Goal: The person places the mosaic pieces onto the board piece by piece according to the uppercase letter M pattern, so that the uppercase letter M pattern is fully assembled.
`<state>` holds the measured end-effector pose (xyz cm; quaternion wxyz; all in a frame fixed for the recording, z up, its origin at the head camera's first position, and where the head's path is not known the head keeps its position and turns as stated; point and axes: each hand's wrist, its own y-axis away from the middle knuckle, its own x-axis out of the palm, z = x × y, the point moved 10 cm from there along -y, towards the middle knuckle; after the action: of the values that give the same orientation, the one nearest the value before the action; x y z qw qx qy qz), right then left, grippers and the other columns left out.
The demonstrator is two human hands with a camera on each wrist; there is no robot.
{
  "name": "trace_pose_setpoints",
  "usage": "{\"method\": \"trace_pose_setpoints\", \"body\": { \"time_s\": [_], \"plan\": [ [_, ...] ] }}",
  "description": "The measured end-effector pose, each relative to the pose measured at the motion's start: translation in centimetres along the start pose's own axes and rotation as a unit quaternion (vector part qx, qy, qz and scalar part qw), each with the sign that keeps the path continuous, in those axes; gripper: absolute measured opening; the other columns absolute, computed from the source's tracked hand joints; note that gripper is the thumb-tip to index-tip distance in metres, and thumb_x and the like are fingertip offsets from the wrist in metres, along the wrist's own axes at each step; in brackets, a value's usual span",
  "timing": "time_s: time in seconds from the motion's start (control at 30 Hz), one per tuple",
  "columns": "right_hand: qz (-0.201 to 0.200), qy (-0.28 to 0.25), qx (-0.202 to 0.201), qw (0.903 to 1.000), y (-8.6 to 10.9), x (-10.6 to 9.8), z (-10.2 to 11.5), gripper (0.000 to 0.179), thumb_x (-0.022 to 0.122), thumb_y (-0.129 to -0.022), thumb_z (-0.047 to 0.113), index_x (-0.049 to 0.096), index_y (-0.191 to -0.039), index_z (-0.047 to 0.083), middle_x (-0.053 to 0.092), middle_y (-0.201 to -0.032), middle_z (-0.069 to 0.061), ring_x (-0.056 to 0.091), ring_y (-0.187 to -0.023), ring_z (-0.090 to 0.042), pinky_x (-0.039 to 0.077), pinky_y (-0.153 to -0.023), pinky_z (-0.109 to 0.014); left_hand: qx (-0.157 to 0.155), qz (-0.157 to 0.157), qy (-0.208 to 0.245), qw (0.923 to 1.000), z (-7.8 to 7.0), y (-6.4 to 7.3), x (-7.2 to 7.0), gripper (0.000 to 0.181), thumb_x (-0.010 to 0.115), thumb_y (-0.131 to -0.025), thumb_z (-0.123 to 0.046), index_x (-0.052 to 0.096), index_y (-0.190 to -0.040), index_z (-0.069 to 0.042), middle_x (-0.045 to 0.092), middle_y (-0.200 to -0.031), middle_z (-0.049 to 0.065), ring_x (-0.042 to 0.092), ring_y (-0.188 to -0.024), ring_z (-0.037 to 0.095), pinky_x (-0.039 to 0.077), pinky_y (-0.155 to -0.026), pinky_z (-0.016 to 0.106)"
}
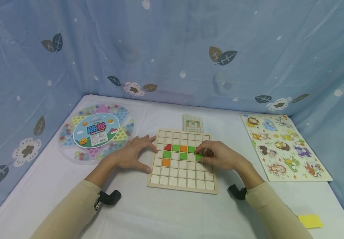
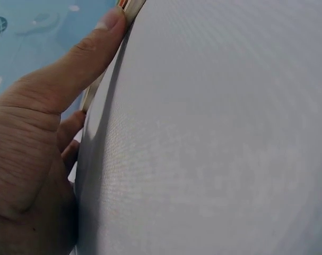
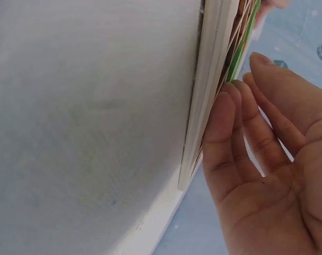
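Note:
A wooden grid board (image 1: 177,182) lies on the white table, holding several coloured square tiles. My left hand (image 1: 133,153) is spread at the board's left edge, thumb and fingertips touching its rim; in the left wrist view the thumb (image 2: 70,71) lies along that edge. Over the right side of the board, my right hand (image 1: 219,155) has its fingertips at a green tile (image 1: 199,157), partly covering it and a red piece just above. In the right wrist view the fingers (image 3: 220,119) meet the board's surface, and the thumb stands apart from them.
Behind the board lies a small card (image 1: 193,123) with a printed grid pattern. A round Chinese checkers set (image 1: 124,114) sits at the left, an animal puzzle board (image 1: 261,166) at the right. A yellow piece (image 1: 310,221) lies near the right sleeve. Blue curtains surround the table.

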<state>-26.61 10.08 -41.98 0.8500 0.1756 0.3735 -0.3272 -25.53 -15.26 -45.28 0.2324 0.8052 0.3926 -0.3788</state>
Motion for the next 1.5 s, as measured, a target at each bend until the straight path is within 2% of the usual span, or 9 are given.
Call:
{"method": "trace_pose_setpoints", "body": {
  "time_s": [0.37,0.67,1.07,1.33,1.5],
  "plan": [
    [0.011,-0.01,0.004,0.9999,1.0,-0.5,0.3,0.027,0.071,-0.097,0.01,0.067,-0.124,0.011,0.07,-0.115,-0.001,0.067,-0.101,-0.017,0.06,-0.087,-0.034,0.005,-0.003,0.002,1.0,-0.1,0.0,0.0,0.065,0.088,-0.071,-0.059,0.06,-0.125,-0.034,0.023,-0.171,0.002,0.01,-0.159,0.033,0.0,-0.126,0.062],
    [-0.001,-0.006,0.019,0.9998,2.4,-1.4,0.0,0.025,0.07,-0.098,0.014,0.068,-0.123,0.012,0.071,-0.112,0.001,0.066,-0.099,-0.017,0.06,-0.085,-0.034,0.004,0.001,0.007,1.0,0.0,-0.1,0.1,0.066,0.088,-0.07,-0.06,0.061,-0.124,-0.034,0.024,-0.171,0.003,0.01,-0.16,0.033,0.0,-0.126,0.062],
    [-0.018,0.005,-0.002,0.9998,4.7,-2.8,-0.2,0.024,0.072,-0.098,0.022,0.069,-0.12,0.012,0.07,-0.108,0.005,0.065,-0.094,-0.013,0.059,-0.081,-0.031,0.002,-0.003,0.002,1.0,0.1,0.1,0.0,0.066,0.087,-0.07,-0.061,0.06,-0.124,-0.034,0.024,-0.171,0.003,0.011,-0.159,0.035,0.0,-0.126,0.063],
    [-0.02,0.022,0.01,0.9995,5.6,-3.6,-0.6,0.028,0.075,-0.096,0.022,0.069,-0.122,0.014,0.07,-0.11,0.001,0.063,-0.098,-0.014,0.059,-0.084,-0.037,0.0,-0.008,0.004,1.0,0.1,0.3,-0.4,0.065,0.089,-0.071,-0.058,0.062,-0.124,-0.033,0.025,-0.17,0.004,0.011,-0.159,0.035,0.0,-0.125,0.063],
    [-0.017,0.031,0.02,0.9992,6.5,-3.9,-0.8,0.029,0.076,-0.094,0.02,0.069,-0.122,0.014,0.071,-0.109,0.003,0.065,-0.099,-0.017,0.058,-0.085,-0.036,0.007,-0.003,0.003,1.0,-0.1,0.0,-0.2,0.066,0.087,-0.071,-0.06,0.061,-0.125,-0.033,0.024,-0.171,0.004,0.011,-0.159,0.036,-0.001,-0.125,0.064]
  ]
}}
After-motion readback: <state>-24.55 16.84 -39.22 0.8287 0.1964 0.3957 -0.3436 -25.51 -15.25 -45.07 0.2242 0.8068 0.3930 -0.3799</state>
